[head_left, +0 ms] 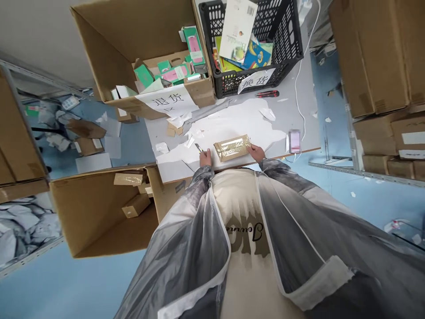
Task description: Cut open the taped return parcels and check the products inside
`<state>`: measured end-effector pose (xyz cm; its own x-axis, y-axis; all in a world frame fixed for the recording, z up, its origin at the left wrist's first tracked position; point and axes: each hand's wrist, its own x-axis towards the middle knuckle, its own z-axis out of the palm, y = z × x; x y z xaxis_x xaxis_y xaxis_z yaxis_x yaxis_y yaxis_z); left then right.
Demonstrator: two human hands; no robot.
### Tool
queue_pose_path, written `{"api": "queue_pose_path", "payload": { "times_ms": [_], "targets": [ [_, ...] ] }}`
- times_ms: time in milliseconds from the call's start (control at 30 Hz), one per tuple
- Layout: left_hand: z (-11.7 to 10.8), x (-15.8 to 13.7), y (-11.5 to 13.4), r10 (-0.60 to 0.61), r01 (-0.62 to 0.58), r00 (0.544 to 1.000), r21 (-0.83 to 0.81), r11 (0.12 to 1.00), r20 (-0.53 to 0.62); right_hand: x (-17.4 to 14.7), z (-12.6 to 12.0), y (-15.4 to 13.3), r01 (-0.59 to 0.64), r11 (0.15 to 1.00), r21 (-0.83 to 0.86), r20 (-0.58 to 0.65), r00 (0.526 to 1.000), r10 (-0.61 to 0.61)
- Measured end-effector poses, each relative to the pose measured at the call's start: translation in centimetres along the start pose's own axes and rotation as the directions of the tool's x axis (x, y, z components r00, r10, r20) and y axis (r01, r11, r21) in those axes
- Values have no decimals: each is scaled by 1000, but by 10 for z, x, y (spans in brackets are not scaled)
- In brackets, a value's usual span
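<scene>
A small brown cardboard box [232, 148] wrapped in shiny clear tape lies on the white tabletop [229, 122] in front of me. My right hand [256, 153] grips its right end, thumb and fingers at the corner. Left of the box, my left hand [205, 158] is closed around a utility knife [198, 148], whose tip points up and to the left. That hand stays a little apart from the box.
Behind the table stand a big carton [136, 104] of green and pink boxes and a black crate [252, 82] of books. A red-black cutter [267, 94], paper scraps [267, 114] and a cabled phone [295, 141] lie on the table. An open carton [106, 221] stands lower left.
</scene>
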<state>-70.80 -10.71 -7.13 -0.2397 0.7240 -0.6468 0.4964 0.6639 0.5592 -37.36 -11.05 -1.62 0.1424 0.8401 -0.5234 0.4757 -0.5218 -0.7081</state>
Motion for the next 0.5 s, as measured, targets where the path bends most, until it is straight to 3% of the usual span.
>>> {"api": "queue_pose_path", "payload": {
  "times_ms": [67, 133, 233, 333, 433, 500],
  "targets": [
    [-7, 4, -9, -148, 159, 984, 105, 982, -99, -3, 5, 1, -15, 999, 33, -3, 1000, 15],
    [-12, 3, -18, -210, 238, 966, 205, 949, -149, -7, 10, 3, -25, 998, 52, -2, 1000, 25],
    [-19, 0, -27, -139, 165, 984, 254, 953, -115, -12, 13, 8, -45, 998, 48, -14, 999, 46],
    [-31, -2, -30, -80, 86, 995, 119, 989, -56, -16, 16, 10, -68, 997, 34, -21, 997, 69],
    [-47, -6, -31, -119, 119, 993, -35, 992, 0, -18, 20, 8, -80, 996, 41, -29, 996, 81],
    [-58, -12, -30, -147, 149, 988, -51, 988, 41, -18, 24, 8, -85, 995, 58, -46, 995, 88]
  ]
}}
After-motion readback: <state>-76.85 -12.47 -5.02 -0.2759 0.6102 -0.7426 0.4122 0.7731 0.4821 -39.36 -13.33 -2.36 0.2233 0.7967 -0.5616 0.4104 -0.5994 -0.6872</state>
